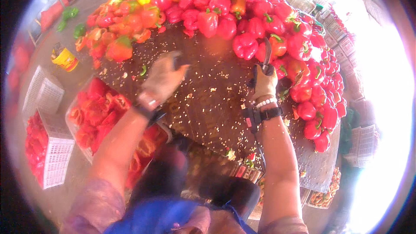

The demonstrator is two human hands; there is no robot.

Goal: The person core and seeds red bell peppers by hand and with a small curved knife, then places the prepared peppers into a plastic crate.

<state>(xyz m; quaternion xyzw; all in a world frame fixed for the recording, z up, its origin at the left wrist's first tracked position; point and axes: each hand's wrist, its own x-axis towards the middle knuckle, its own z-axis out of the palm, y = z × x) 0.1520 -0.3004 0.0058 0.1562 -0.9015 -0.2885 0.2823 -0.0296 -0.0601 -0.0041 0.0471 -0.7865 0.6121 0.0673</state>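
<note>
My right hand (265, 81), in a light work glove, grips a knife with a curved blade (268, 52); the blade points up beside the whole red bell peppers (245, 46). On the left, my gloved left hand (165, 76) hangs over the dark tabletop (208, 104), blurred, its thumb and fingers apart and nothing seen between them. Pale seeds lie scattered over the tabletop. A small green stem piece (143, 70) lies just left of the left hand. Cut red and orange peppers (119, 49) are heaped beyond it at the upper left.
A crate of cut red peppers (97, 117) stands under my left forearm. Farther left are a filled white plastic crate (58, 159), another white crate (40, 87) and a yellow bucket (66, 60). Whole peppers line the table's far and right sides. Scraps fill a crate (321, 198) at lower right.
</note>
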